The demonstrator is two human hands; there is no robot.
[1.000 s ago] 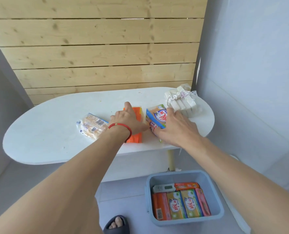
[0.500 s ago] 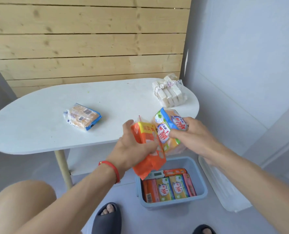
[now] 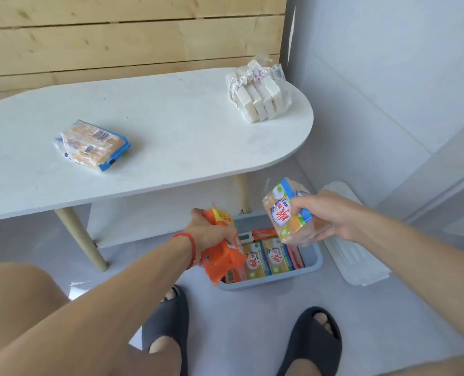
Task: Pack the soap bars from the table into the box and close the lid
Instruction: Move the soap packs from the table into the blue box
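Note:
My left hand (image 3: 211,234) grips an orange soap pack (image 3: 222,256) just above the left end of the blue-grey box (image 3: 310,270) on the floor. My right hand (image 3: 325,218) holds a yellow-and-blue soap pack (image 3: 286,213) over the box's far right side. Several wrapped soap bars (image 3: 268,259) stand side by side inside the box. On the white table (image 3: 171,131) lie a blue-edged soap pack (image 3: 92,145) at the left and a clear bag of white soap bars (image 3: 258,96) at the right end. The white lid (image 3: 352,237) lies on the floor to the right of the box.
The table's wooden legs (image 3: 81,237) stand left of and behind the box. My two feet in dark slippers (image 3: 309,340) are on the grey floor in front of the box. A wood-plank wall stands behind the table, a grey wall to the right.
Both hands lifted a soap pack off the table and brought it down over the box. My view has tilted down toward the floor.

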